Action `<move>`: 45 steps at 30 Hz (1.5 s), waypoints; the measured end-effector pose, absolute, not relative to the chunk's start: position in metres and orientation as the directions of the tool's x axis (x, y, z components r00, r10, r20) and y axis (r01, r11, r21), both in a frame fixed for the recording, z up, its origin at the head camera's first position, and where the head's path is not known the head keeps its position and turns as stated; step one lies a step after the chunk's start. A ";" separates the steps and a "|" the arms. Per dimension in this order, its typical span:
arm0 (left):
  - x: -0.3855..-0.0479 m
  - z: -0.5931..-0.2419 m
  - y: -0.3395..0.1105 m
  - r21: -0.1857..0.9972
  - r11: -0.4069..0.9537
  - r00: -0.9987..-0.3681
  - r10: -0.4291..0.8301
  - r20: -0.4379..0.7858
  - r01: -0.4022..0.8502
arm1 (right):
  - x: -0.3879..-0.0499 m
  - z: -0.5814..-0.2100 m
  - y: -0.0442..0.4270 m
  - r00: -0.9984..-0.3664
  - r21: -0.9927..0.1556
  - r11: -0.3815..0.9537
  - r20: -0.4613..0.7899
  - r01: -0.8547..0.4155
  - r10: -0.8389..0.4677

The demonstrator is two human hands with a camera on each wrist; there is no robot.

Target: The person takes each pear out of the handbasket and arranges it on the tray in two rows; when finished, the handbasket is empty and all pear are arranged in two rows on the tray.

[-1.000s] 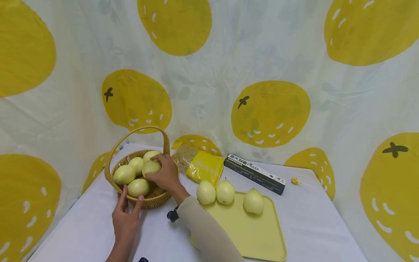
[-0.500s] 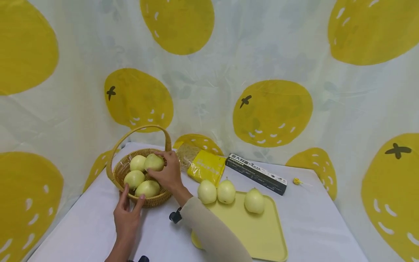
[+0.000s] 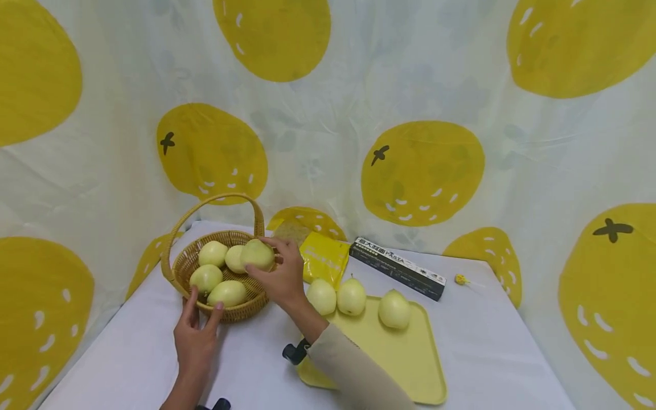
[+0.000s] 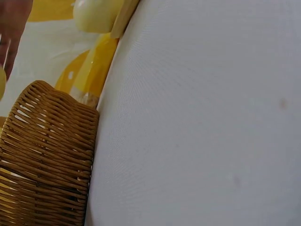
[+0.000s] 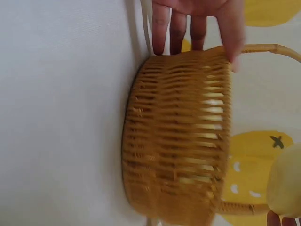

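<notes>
A round wicker basket (image 3: 241, 312) with a tall handle stands at the left of the table, several pale yellow-green pears (image 3: 206, 279) inside. My right hand (image 3: 283, 273) grips another pear (image 3: 258, 254) between thumb and fingers above the basket's right side. That pear (image 5: 287, 181) also shows at the edge of the right wrist view. At the near rim my left hand (image 3: 197, 339) steadies the basket. In the right wrist view its fairly straight fingers (image 5: 178, 35) touch the basket's outer wall, and the thumb lies at the rim. The left wrist view shows the basket's wicker side (image 4: 47, 160).
Right of the basket lies a yellow tray (image 3: 405, 364) with pears (image 3: 394, 309) at its far edge. Behind it are a yellow bag (image 3: 323, 259) and a black pasta box (image 3: 397, 269). A small yellow object (image 3: 461, 279) lies farther right. A patterned curtain hangs behind.
My right hand has moved right with its pear, uncovering another pear in the basket. The pears at the basket's left and near side have shifted right. My left hand has stayed at the near rim.
</notes>
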State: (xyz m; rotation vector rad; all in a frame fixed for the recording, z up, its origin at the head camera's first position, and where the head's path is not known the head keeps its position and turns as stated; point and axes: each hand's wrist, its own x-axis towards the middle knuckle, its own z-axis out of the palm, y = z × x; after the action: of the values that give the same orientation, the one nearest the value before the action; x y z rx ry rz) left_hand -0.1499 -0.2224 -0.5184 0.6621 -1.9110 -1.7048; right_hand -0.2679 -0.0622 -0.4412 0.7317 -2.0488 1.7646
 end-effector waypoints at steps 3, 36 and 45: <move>-0.149 -0.518 -0.223 0.994 0.101 -0.761 -0.648 0.032 -0.045 | -0.261 -0.437 -0.042 -0.825 -0.820 0.105 0.546 -0.562 -0.146; -0.149 -0.517 -0.226 0.989 0.129 -0.770 -0.637 0.028 -0.070 | -0.236 -0.429 0.191 -0.892 -0.774 0.580 0.419 -0.253 0.170; -0.148 -0.518 -0.226 0.992 0.101 -0.770 -0.637 0.010 -0.070 | -0.220 -0.437 0.234 -0.911 -0.717 0.695 0.323 -0.059 0.256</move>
State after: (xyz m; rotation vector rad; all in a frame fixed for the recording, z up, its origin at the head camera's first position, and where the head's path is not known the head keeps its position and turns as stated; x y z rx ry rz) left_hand -0.1483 -0.2255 -0.5179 0.6899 -1.9443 -1.7128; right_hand -0.2204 0.2335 -0.4374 -0.1536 -2.5045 1.0790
